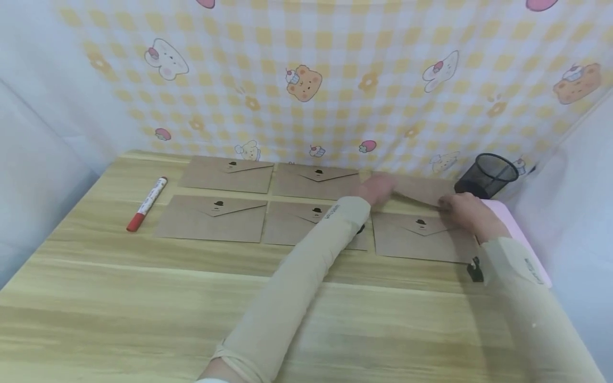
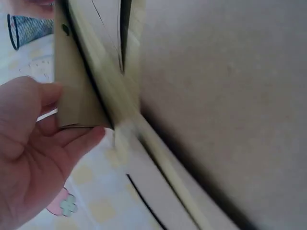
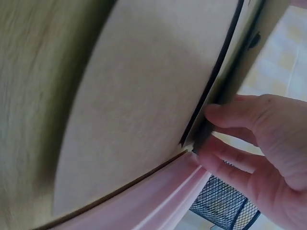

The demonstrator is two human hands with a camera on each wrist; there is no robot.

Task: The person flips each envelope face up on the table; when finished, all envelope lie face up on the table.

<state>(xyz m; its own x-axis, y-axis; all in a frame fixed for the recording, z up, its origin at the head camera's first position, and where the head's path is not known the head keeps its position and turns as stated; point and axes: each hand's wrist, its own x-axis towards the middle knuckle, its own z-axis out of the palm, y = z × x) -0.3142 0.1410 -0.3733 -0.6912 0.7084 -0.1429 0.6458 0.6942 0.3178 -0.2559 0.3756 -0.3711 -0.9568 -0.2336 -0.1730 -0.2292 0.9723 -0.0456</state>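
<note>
A brown kraft envelope at the back right of the table is pinched at both ends. My left hand, blurred in the head view, grips its left end; in the left wrist view the thumb lies on one face of the envelope and fingers lie behind it. My right hand pinches the right end, thumb against fingers, as the right wrist view shows. Just in front lies another envelope, its pointed flap and black hat print facing up. The left forearm passes over the front middle envelope.
More envelopes lie in two rows: back left, back middle and front left. A red-capped marker lies at far left. A black mesh pen holder and a pink flat object are at right, near a small black object.
</note>
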